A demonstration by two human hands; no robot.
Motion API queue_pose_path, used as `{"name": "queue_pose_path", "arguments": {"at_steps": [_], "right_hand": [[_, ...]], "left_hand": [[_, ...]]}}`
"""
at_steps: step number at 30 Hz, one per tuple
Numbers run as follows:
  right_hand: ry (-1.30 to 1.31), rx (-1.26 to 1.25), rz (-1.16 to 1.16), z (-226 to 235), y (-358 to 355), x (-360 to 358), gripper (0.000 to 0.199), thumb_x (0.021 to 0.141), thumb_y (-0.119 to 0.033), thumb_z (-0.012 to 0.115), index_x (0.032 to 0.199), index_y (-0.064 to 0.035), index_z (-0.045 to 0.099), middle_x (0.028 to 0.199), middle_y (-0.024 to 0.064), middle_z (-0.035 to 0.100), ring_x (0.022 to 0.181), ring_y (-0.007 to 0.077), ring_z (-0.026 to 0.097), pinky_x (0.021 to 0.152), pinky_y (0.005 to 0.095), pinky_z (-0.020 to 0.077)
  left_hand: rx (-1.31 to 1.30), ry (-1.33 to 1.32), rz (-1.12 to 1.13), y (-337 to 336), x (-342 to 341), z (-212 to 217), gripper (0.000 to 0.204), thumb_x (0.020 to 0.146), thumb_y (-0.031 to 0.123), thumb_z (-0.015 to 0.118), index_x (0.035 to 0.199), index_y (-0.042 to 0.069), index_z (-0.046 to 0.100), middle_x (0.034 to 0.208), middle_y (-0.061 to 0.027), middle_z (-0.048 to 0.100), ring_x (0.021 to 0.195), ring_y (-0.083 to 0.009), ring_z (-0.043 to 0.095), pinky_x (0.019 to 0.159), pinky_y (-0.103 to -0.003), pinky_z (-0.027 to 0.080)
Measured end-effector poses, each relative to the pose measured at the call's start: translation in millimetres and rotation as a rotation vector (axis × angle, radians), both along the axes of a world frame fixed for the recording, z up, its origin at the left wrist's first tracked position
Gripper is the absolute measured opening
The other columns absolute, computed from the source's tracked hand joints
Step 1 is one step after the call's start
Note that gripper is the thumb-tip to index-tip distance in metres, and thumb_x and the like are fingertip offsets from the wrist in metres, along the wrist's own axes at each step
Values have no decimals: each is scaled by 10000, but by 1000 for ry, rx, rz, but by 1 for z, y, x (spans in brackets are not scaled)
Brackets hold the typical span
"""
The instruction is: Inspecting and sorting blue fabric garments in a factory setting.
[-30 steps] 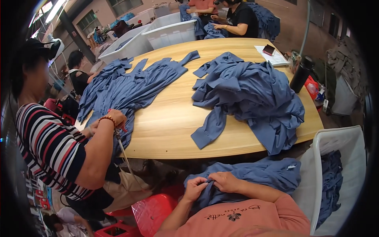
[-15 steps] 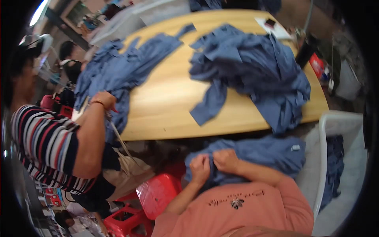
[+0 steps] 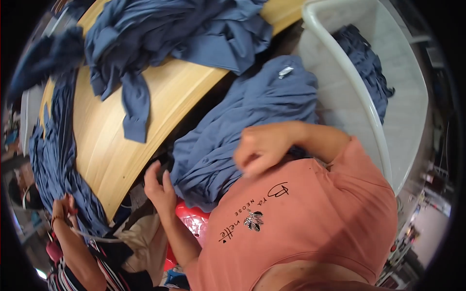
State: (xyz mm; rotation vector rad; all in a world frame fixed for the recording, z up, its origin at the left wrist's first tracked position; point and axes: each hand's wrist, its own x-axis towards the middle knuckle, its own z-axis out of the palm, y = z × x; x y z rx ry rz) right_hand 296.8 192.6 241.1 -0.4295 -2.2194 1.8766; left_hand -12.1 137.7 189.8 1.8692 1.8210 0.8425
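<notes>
A blue shirt (image 3: 233,116) with a small white label lies over my lap, between the table's edge and my body. My left hand (image 3: 161,186) is beside its left end, thumb and fingers apart, holding nothing. My right hand (image 3: 266,148) is in front of the shirt near my chest, its fingers curled in and somewhat blurred. Whatever those fingers hold, if anything, is hidden. It cannot be told whether this hand touches the cloth.
Blue garments (image 3: 160,39) are heaped on the wooden table (image 3: 107,160). A white bin (image 3: 335,48) with blue cloth (image 3: 364,63) inside stands at my right. At left, a co-worker's hand (image 3: 65,206) is at more blue cloth (image 3: 53,160). A red stool (image 3: 191,220) shows below the shirt.
My view has turned toward the right, with the bin now larger in it. Both fists were together at the shirt; now they are apart, and my left hand has let go and opened.
</notes>
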Motion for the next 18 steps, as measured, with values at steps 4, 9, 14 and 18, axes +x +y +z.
{"name": "queue_pose_path", "arguments": {"at_steps": [4, 9, 14, 18], "right_hand": [[-300, -87, -56, -13, -39, 95, 299, 782, -322, 616, 685, -39, 593, 551, 81, 559, 501, 224, 549, 460, 326, 394], [-475, -741, -612, -36, -113, 128, 432, 829, -404, 557, 778, 24, 597, 699, 124, 615, 577, 171, 586, 506, 320, 445], [-405, -676, -952, -84, -134, 106, 646, 770, -555, 553, 772, 90, 583, 651, 138, 593, 533, 184, 565, 445, 314, 419], [-607, -360, -780, -44, -113, 95, 667, 606, -519, 717, 769, 104, 542, 619, 258, 540, 581, 250, 574, 516, 351, 445]], "left_hand": [[-470, -412, -661, 86, 76, -16, 498, 809, 222, 570, 1202, -56, 444, 1202, -176, 512, 1131, -262, 466, 965, -322, 326], [-1374, -687, -547, 103, 114, -120, 634, 914, 462, 371, 1323, -20, 324, 1297, -71, 426, 1181, -178, 396, 1001, -299, 311], [-1276, -439, -926, 76, 105, -115, 537, 913, 392, 388, 1271, -7, 364, 1255, -110, 445, 1153, -213, 411, 977, -302, 322], [-1120, -201, -1133, -10, 22, -38, 494, 894, 381, 412, 1199, -7, 415, 1189, -122, 479, 1089, -228, 449, 936, -312, 351]]}}
